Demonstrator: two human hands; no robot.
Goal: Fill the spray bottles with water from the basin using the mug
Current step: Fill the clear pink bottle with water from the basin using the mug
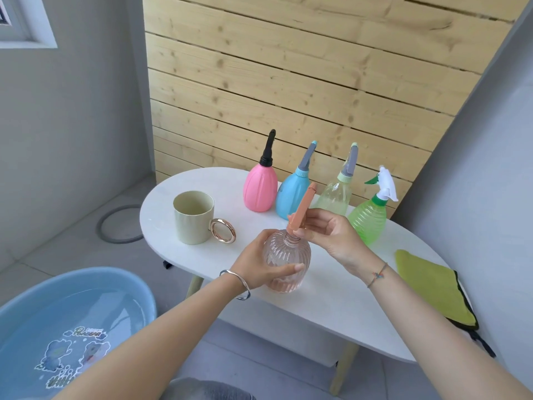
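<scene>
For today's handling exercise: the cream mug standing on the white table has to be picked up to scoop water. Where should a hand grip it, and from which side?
Grip the gold ring handle of the mug. It sticks out toward the person's right and front, with bare table around it, so come from that side. The mug stands upright with its mouth open, so probably slip fingers through the ring.

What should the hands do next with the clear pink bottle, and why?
Probably finish unscrewing: the right hand grips the orange spray head at the neck, the left hand steadies the clear pink bottle, and the mug stands unused.
</scene>
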